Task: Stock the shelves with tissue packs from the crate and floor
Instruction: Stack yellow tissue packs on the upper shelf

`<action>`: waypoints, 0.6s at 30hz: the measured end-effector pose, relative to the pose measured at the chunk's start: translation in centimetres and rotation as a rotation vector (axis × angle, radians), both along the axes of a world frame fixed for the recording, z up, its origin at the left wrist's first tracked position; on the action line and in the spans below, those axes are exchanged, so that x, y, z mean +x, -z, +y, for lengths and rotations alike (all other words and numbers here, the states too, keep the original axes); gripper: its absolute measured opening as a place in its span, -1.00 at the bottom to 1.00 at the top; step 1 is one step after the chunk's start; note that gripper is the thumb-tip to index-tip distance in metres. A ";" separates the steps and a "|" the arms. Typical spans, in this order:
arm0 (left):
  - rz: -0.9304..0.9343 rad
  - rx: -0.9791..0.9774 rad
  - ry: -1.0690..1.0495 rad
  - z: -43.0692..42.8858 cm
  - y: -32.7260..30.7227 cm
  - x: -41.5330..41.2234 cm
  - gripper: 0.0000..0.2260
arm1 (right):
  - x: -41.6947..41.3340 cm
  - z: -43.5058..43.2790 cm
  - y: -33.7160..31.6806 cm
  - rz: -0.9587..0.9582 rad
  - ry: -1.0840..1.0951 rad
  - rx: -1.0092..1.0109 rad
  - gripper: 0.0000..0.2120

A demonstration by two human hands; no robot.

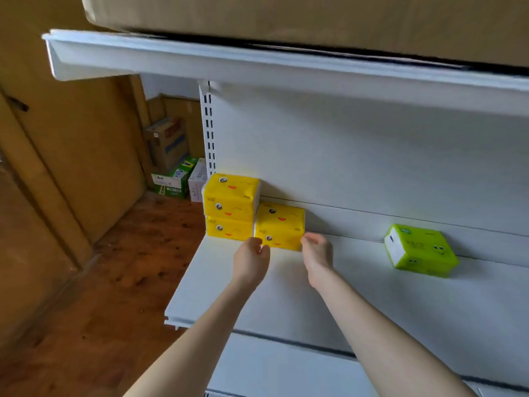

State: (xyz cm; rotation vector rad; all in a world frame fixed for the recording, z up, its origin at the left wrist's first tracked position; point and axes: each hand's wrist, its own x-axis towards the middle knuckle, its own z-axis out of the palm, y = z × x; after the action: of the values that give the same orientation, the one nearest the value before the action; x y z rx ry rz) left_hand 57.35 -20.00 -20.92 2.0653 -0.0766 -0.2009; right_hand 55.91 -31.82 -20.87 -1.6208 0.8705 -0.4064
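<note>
Currently the yellow tissue pack (279,226) sits on the white shelf (257,296), at the back, its left side against a stack of two yellow packs (229,207) at the shelf's left end. Judged step: seating this third pack — squaring it to the stack, or letting go of it.

Left hand (252,260): at the pack's lower front-left corner, fingers curled inward, arm reaching forward and up. Whether it pinches the wrapper or only hovers against it, I cannot tell.

Right hand (317,253): at the lower front-right corner, fingers loosely bent and apart, tips touching the pack's side; no clamp visible.

Green pack (420,250) lies well apart to the right on the same shelf, turned at an angle. Cardboard cartons (169,144) stand on the wooden floor (128,267) beyond the shelf end.

Next move likely calls for freeing both hands and fetching another pack — the space on top of this one looks the natural slot. Crate not in view.
</note>
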 end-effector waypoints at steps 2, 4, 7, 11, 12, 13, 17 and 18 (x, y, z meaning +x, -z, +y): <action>-0.041 -0.051 -0.071 0.6 -0.1 -2.2 -0.69 | -1.7 0.9 -0.4 -0.020 -0.077 -0.023 -0.74; -0.075 -0.085 -0.146 1.5 -0.1 -4.7 -0.72 | -3.8 2.2 -0.4 -0.050 -0.179 -0.023 -0.80; -0.114 -0.132 -0.270 3.7 0.5 -8.7 -0.75 | -7.4 5.2 -0.6 -0.094 -0.369 -0.017 -0.86; -0.158 -0.102 -0.454 8.7 2.8 -14.2 -0.78 | -11.8 11.0 -0.1 -0.105 -0.627 -0.001 -0.75; -0.148 -0.094 -0.502 10.3 3.9 -15.6 -0.79 | -12.7 12.7 0.7 -0.089 -0.701 0.014 -0.78; -0.119 -0.086 -0.543 12.0 5.0 -17.1 -0.80 | -13.7 14.3 1.7 -0.058 -0.780 0.031 -0.85; 0.078 0.001 -0.661 19.0 10.4 -22.9 -0.78 | -17.0 20.9 7.9 0.119 -1.005 0.081 -0.83; 0.130 0.019 -0.686 20.7 12.1 -24.3 -0.78 | -17.7 22.5 9.9 0.165 -1.037 0.094 -0.83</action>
State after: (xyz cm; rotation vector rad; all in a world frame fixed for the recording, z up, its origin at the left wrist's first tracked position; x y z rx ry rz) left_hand 33.09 0.74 -33.06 1.9722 0.7044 0.0900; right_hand 38.22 -9.29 -30.79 -1.7956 0.0761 0.4921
